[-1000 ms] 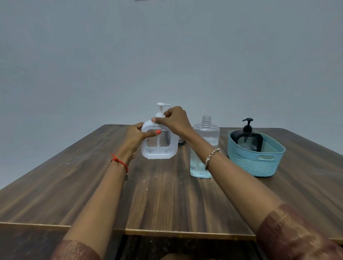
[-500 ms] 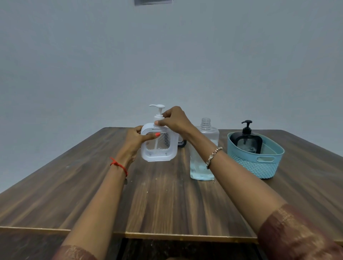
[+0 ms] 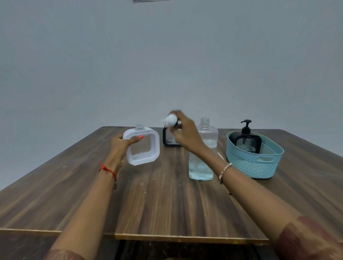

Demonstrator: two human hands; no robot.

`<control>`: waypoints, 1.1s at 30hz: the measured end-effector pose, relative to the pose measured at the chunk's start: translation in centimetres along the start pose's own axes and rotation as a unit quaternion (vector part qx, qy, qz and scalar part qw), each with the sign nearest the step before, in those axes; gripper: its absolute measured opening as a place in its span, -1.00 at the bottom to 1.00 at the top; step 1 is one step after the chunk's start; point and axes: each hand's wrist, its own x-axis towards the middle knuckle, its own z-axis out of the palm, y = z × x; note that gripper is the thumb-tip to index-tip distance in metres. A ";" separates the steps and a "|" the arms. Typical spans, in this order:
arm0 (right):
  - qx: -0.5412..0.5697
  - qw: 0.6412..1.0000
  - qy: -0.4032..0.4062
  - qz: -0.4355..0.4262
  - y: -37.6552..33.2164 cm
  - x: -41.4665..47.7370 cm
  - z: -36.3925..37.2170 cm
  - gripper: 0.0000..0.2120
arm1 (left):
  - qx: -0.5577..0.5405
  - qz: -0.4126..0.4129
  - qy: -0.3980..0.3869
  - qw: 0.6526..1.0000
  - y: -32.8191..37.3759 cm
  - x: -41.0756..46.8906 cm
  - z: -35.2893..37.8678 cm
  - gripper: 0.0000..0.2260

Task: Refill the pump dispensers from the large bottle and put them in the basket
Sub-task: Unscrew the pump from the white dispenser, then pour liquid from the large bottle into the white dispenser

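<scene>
Prob. a room in a home, not a lab or shop; hard to be sure w/ so little in sight. Plain pale grey-blue wall (image 3: 167, 65), a dark strip (image 3: 152, 0) at its very top, too cut off to ID. One wood-grain laminate table (image 3: 167, 204), raw board edge at the front. On it household stuff: teal plastic basket (image 3: 259, 168) w/ a black pump dispenser (image 3: 246, 141) inside, a white-framed dispenser (image 3: 156, 146), its pump head (image 3: 170, 120) off and blurred, a second black dispenser (image 3: 165, 139) behind, a big clear bottle (image 3: 201, 167) part full of pale liquid. Person's wrists: red thread (image 3: 107, 169), bead bracelet (image 3: 224, 169); everyday patterned sleeves (image 3: 306, 239).
</scene>
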 end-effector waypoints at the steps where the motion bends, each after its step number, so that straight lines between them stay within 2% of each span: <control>1: -0.049 0.996 -0.067 -0.020 1.1 -1.2 0.4 -0.75 | 0.001 -0.002 0.009 1.000 0.0 0.0 -0.2 -0.76; 3: -0.171 0.959 -0.214 -0.065 3.5 -3.6 1.2 -0.65 | 0.003 -0.005 0.021 1.000 0.0 0.1 -0.5 -0.73; 6: -0.266 0.904 -0.321 -0.099 5.6 -6.5 2.3 -0.63 | 0.005 -0.002 0.021 1.000 0.2 0.0 -0.1 -0.73; 11: -0.263 0.891 -0.365 -0.066 6.2 -7.8 3.0 -0.65 | -0.012 0.000 0.017 1.000 0.2 -0.3 1.3 -0.74; 14: -0.256 0.887 -0.383 -0.036 6.1 -7.3 2.7 -0.56 | -0.007 0.005 0.005 1.000 0.2 -0.3 2.0 -0.75; 18: -0.211 0.905 -0.368 0.014 5.8 -6.9 1.5 -0.52 | -0.010 0.005 -0.006 1.000 0.0 -0.3 2.6 -0.80; 21: -0.172 0.940 -0.294 0.012 4.6 -6.2 0.0 -0.55 | -0.010 0.002 -0.010 1.000 -0.1 -0.2 3.0 -0.82; 24: -0.088 0.992 -0.088 -0.034 2.5 -5.5 -1.7 -0.64 | -0.009 -0.001 -0.016 1.000 -0.3 -0.1 3.4 -0.82; 26: -0.059 0.992 0.083 -0.072 1.8 -5.0 -3.0 -0.73 | -0.006 -0.002 -0.015 1.000 -0.3 0.0 3.6 -0.82; 28: -0.058 0.975 0.203 -0.063 2.0 -4.5 -4.1 -0.80 | -0.005 -0.004 -0.019 1.000 -0.3 0.2 3.8 -0.83; 30: -0.030 0.970 0.242 0.015 3.0 -4.1 -4.9 -0.70 | -0.003 -0.005 -0.022 1.000 -0.3 0.3 4.0 -0.83; 33: 0.016 0.968 0.203 0.148 5.3 -4.2 -5.4 -0.34 | 0.007 0.001 -0.017 1.000 -0.2 0.3 4.4 -0.85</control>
